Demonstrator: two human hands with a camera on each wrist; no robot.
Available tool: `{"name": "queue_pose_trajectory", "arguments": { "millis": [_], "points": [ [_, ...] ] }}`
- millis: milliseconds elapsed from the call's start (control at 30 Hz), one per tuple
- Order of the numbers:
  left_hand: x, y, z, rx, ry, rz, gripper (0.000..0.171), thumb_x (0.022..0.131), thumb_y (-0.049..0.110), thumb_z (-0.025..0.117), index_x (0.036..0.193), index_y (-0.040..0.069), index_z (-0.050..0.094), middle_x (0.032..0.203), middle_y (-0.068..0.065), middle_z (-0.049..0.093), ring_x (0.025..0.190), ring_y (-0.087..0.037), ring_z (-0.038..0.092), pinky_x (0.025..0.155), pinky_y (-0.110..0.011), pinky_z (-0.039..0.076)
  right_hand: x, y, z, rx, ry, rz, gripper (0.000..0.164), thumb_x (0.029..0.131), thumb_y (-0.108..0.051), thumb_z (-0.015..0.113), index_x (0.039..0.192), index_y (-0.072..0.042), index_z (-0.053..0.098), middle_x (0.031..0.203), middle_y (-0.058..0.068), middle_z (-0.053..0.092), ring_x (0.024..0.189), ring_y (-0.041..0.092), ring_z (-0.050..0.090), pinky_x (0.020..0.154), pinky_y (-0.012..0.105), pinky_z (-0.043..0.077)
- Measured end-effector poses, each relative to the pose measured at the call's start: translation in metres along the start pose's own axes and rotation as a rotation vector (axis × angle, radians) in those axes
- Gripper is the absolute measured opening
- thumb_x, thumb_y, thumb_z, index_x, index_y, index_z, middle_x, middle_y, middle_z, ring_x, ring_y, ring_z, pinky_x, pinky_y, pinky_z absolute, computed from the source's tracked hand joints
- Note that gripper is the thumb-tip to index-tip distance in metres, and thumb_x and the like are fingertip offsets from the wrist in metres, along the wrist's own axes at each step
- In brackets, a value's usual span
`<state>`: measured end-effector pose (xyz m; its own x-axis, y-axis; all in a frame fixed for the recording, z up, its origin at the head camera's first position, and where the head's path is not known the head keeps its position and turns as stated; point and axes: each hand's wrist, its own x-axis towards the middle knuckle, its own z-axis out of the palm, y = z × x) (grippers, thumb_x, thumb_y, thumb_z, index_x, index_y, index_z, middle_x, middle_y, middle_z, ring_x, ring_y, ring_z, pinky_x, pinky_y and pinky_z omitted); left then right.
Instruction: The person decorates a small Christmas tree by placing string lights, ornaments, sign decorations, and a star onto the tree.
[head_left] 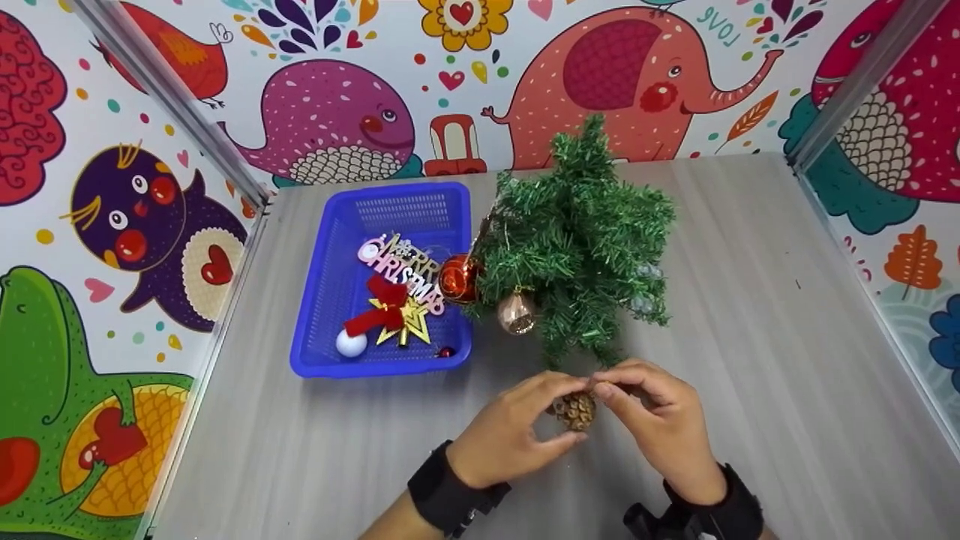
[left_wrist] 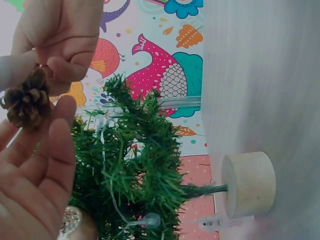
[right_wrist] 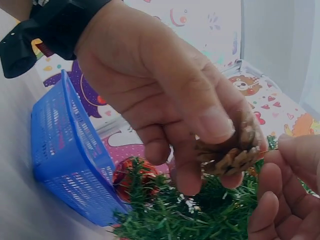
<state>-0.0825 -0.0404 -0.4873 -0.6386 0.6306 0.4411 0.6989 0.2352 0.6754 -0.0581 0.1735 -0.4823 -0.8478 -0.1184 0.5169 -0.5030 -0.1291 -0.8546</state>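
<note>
Sitting well to the left of both hands is a blue plastic basket (head_left: 330, 300), holding a "Merry Christmas" sign (head_left: 401, 271), a gold star with a red bow (head_left: 396, 315), a white ball (head_left: 350, 343) and a small red bead (head_left: 445, 352). Hanging just beyond the hands, on the small artificial Christmas tree (head_left: 577, 240), are a red bauble (head_left: 457, 277) and a champagne glitter bauble (head_left: 517, 313); the tree is standing on a round wooden base (left_wrist: 248, 184), seen only from the left wrist.

The left hand (head_left: 510, 431) is cupping and pinching a small pine cone (head_left: 576, 409) between thumb and fingers, just in front of the tree's lowest branches. The right hand (head_left: 660, 420) is pinching at the cone's top end, where a thin loop or stem appears to be, though it is too fine to confirm. The grey table (head_left: 750, 375) is lying directly beneath both hands.

Assessment: the cone is probably very light, dry and stiff, with rough open scales giving good friction. The scale tips are likely brittle, so hard squeezing is inadvisable. The body is the safest place to grip; the top fitting is suited only to a fingertip pinch.
</note>
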Motion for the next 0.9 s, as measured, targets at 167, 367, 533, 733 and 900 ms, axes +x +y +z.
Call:
{"name": "queue_pose_trajectory", "arguments": {
  "millis": [167, 367, 533, 733, 900],
  "points": [
    [0.008, 0.002, 0.001, 0.007, 0.038, 0.027, 0.064, 0.087, 0.024, 0.085, 0.14, 0.004, 0.056, 0.134, -0.01, 0.067, 0.126, -0.021, 0.064, 0.11, -0.03, 0.05, 0.006, -0.001, 0.0, -0.097, -0.011, -0.075, 0.038, 0.084, 0.03, 0.059, 0.113, 0.008, 0.071, 0.108, 0.011, 0.068, 0.099, 0.013, 0.067, 0.083, 0.019, 0.055],
    [0.026, 0.013, 0.0, -0.036, 0.205, 0.019, 0.052, 0.087, 0.021, 0.083, 0.13, 0.0, 0.063, 0.124, -0.012, 0.072, 0.115, -0.021, 0.069, 0.102, -0.027, 0.055, 0.009, -0.007, -0.001, -0.114, -0.019, -0.112, 0.042, 0.082, 0.032, 0.061, 0.115, 0.008, 0.071, 0.11, 0.011, 0.071, 0.102, 0.013, 0.069, 0.084, 0.019, 0.056],
    [0.044, 0.022, -0.005, -0.1, 0.261, 0.023, 0.031, 0.092, 0.016, 0.078, 0.118, 0.001, 0.071, 0.11, -0.01, 0.076, 0.104, -0.018, 0.072, 0.093, -0.021, 0.058, 0.014, -0.015, -0.005, -0.048, -0.016, -0.134, 0.04, 0.084, 0.034, 0.056, 0.117, 0.015, 0.068, 0.113, 0.013, 0.071, 0.103, 0.018, 0.069, 0.084, 0.024, 0.057],
    [0.058, 0.028, -0.002, -0.162, 0.261, 0.01, 0.024, 0.095, 0.007, 0.073, 0.117, -0.001, 0.07, 0.106, -0.012, 0.075, 0.096, -0.02, 0.072, 0.088, -0.019, 0.058, 0.021, -0.02, -0.011, -0.04, 0.039, -0.158, 0.034, 0.086, 0.03, 0.057, 0.114, 0.016, 0.069, 0.11, 0.009, 0.072, 0.096, 0.014, 0.069, 0.079, 0.02, 0.056],
    [0.067, 0.028, 0.002, -0.163, 0.311, 0.052, 0.022, 0.092, -0.002, 0.07, 0.114, -0.001, 0.068, 0.102, -0.012, 0.073, 0.09, -0.019, 0.069, 0.083, -0.018, 0.058, 0.028, -0.025, -0.015, -0.112, 0.058, -0.146, 0.036, 0.084, 0.031, 0.059, 0.112, 0.014, 0.071, 0.108, 0.009, 0.072, 0.095, 0.013, 0.069, 0.079, 0.019, 0.056]
  ]
}}
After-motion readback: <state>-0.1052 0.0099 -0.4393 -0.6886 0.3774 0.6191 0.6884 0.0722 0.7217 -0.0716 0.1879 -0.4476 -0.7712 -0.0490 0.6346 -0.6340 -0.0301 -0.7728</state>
